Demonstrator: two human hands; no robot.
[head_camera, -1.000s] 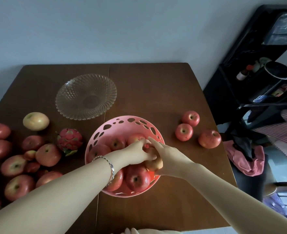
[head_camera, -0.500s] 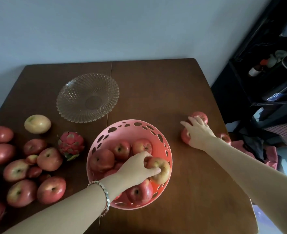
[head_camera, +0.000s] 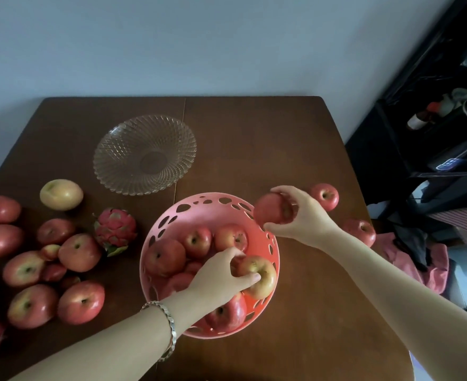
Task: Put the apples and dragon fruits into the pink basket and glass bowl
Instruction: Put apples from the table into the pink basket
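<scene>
The table's (head_camera: 254, 138) far right corner and near right edge lie bare. Loose apples (head_camera: 53, 259) crowd the left edge. The glass bowl (head_camera: 144, 154) stands unblocked; the left hand (head_camera: 221, 276) and piled fruit fill the pink basket (head_camera: 215, 204).

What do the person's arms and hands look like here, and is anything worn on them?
Both forearms are bare, with no sleeves in view. The left hand has a silver-coloured metal link bracelet around its wrist. The right hand and its wrist show no bracelet, watch or glove. No rings can be made out on either hand.
</scene>
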